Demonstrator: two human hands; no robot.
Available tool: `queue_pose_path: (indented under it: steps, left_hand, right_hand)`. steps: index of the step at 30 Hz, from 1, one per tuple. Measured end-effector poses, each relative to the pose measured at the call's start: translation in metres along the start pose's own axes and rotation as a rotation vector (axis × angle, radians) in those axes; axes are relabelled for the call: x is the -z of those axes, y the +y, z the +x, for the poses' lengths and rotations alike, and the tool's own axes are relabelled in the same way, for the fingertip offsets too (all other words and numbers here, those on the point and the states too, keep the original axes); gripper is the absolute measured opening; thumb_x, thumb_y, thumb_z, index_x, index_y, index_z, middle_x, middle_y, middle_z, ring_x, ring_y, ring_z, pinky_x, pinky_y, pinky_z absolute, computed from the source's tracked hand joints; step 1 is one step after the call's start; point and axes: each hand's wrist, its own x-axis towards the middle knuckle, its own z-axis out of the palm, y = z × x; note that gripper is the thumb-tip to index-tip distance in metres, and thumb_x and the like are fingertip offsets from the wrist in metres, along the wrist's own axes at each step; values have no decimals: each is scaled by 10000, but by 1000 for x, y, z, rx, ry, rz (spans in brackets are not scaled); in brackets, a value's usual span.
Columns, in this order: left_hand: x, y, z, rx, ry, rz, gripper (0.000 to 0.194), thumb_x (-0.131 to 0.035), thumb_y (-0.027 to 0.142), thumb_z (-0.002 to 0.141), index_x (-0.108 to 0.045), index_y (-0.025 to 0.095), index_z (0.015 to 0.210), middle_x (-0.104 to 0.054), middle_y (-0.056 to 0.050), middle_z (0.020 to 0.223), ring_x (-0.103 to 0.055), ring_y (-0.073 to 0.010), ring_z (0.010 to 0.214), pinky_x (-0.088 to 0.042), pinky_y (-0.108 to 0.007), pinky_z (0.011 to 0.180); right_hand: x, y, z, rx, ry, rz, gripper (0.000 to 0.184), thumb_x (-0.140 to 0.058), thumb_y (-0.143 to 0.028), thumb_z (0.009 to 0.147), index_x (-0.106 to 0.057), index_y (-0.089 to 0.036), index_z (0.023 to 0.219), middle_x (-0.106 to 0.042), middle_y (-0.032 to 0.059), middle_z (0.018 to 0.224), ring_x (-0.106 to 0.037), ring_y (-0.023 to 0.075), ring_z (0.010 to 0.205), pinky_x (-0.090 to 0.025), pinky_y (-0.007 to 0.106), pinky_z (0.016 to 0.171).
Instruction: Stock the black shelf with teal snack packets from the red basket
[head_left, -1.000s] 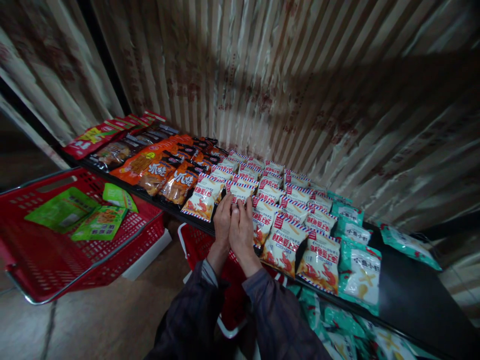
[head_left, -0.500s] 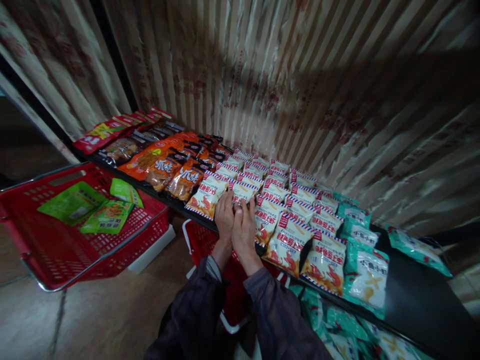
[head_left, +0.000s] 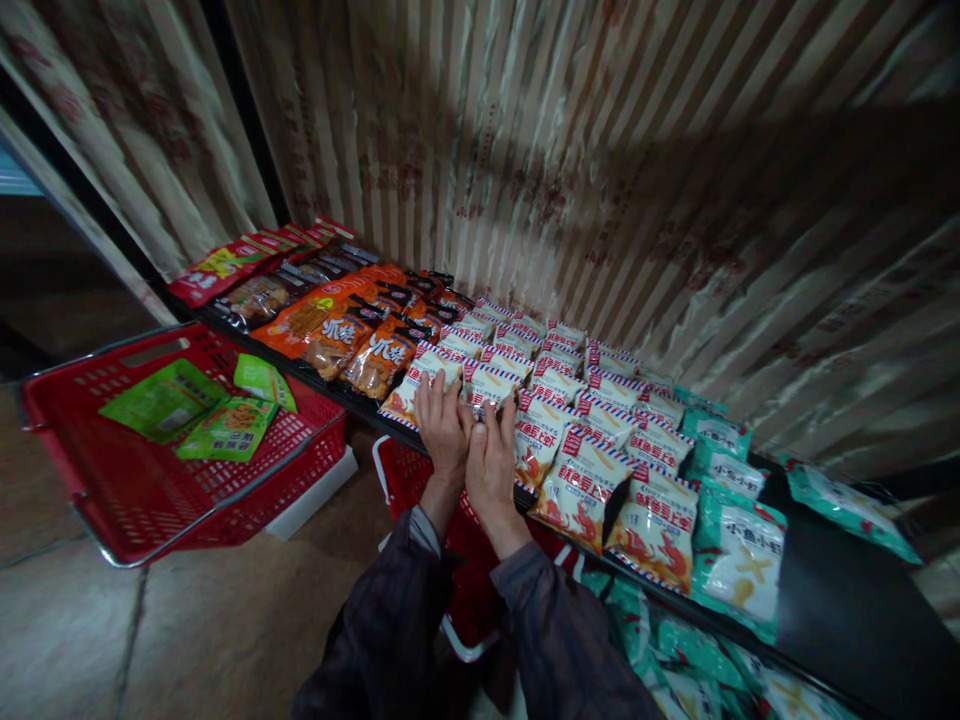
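My left hand (head_left: 442,430) lies with fingers stretched over the right side of a white snack bag (head_left: 409,390) with a striped edge, at the front of the shelf. Close beside it, my right hand (head_left: 491,465) rests its extended fingers on the lower front of the neighbouring white snack bag (head_left: 495,382). Their thumbs come near each other, and neither hand is wrapped round a bag. More white bags (head_left: 577,485) of the same print stand in rows to the right and behind. Orange snack bags (head_left: 379,355) adjoin the left side.
A red basket (head_left: 60,415) with several green packets (head_left: 229,428) is at left. Another red basket (head_left: 401,478) sits below my hands. Teal-and-white bags (head_left: 739,560) stand at the right of the black shelf (head_left: 847,600), with more beneath. Striped sheeting (head_left: 525,150) hangs behind.
My left hand has shifted slightly left from the middle bag onto the left one, its fingers spreading. The right hand stays on the middle bag. The view has turned slightly.
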Motion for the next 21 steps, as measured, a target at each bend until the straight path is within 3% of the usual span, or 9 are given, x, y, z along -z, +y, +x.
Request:
queue_pose_path:
  steps: [4,8,11,14,21]
  left_hand:
    - [16,-16,16,138,133,68,315,-439,178,864,-657,172,1092,-619,-132,1290,-410,-264,1365,-248,-541,1147]
    - [29,-46,28,281,204,64,322,-406,211,859,-678,167,1026,-687,-125,1154,-589,-237,1158,-401,-440,1055]
    - [32,-59,31,297,188,45,321,-395,219,849,-685,182,982,-714,-95,1066,-633,-210,1054,-460,-376,988]
    - [30,-60,30,284,180,16,324,-392,216,848,-685,179,981,-708,-93,1093,-624,-207,1090,-448,-367,1018]
    - [23,-63,22,358,25,-142,320,-455,257,849,-654,149,1075,-690,-123,1149,-621,-229,1120,-465,-370,1019]
  right_hand:
    - [-3,-13,-1,82,-49,-9,528,-254,-379,994,-412,-128,1430,-286,151,1564,-211,227,1470,-274,508,1166]
    - [-23,-28,1,107,-162,26,541,-262,-377,991,-431,-77,1408,-346,197,1527,-246,239,1458,-292,489,1160]
    - [-41,-34,4,47,-187,57,519,-279,-360,986,-472,-76,1375,-394,202,1494,-287,253,1441,-303,506,1151]
    - [-53,-36,9,19,-180,74,495,-281,-328,981,-507,-77,1344,-458,202,1437,-343,276,1409,-336,538,1128]
    - [-50,-48,19,71,-244,102,427,-323,-190,948,-602,-219,1270,-648,90,1150,-547,241,1227,-375,478,1134]
